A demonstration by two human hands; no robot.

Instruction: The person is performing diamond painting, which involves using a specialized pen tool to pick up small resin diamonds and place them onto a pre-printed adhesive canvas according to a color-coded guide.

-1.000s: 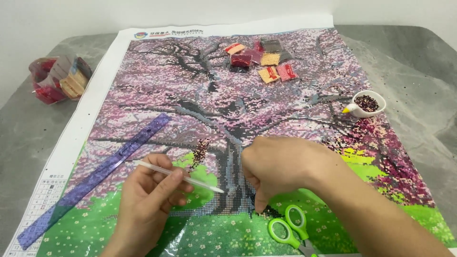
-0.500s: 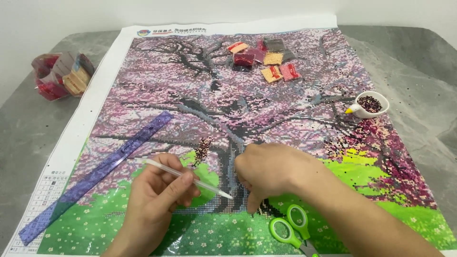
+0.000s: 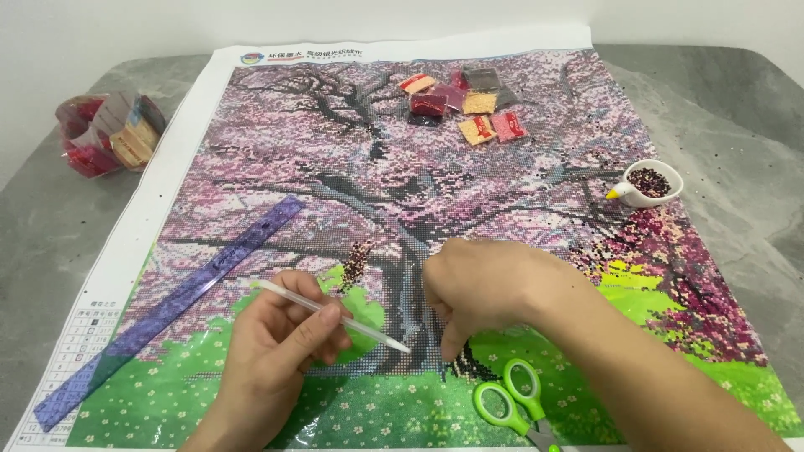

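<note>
A large diamond-painting canvas (image 3: pixel 276 142) of a pink blossom tree over green grass covers the grey table. My left hand (image 3: pixel 276 356) holds a white applicator pen (image 3: pixel 335 316), its tip pointing right toward the tree trunk. My right hand (image 3: pixel 486 289) is curled, fingertips pressed down on the canvas by a dark patch of beads (image 3: pixel 469 368) at the trunk's base. Whether it pinches anything is hidden under the fingers.
Green-handled scissors (image 3: pixel 507 402) lie just below my right hand. A purple ruler (image 3: pixel 167 314) slants across the left side. A small white bead tray (image 3: pixel 646 186) sits at right. Bead packets (image 3: pixel 469 105) lie on the canvas top; a bag of packets (image 3: pixel 109 134) sits far left.
My right hand shifted slightly left and down onto the canvas, then edged back up. My left hand with the pen moved a little right. The view shifted slightly.
</note>
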